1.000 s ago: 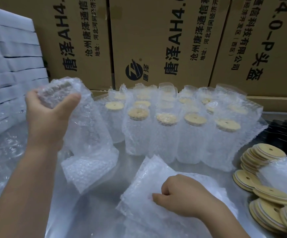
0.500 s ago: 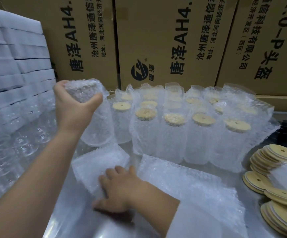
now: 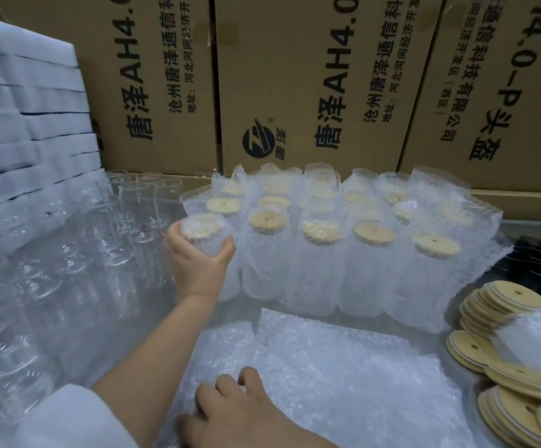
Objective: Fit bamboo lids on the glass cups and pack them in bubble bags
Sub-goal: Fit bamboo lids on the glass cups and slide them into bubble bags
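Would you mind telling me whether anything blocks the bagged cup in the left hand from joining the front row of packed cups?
Nothing visible does: the left hand holds the bagged cup at that row's left end, right beside its neighbour.

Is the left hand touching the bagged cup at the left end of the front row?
Touching. The head view shows the left hand wrapped around the top of the bagged cup, thumb and fingers pressed on the bubble wrap.
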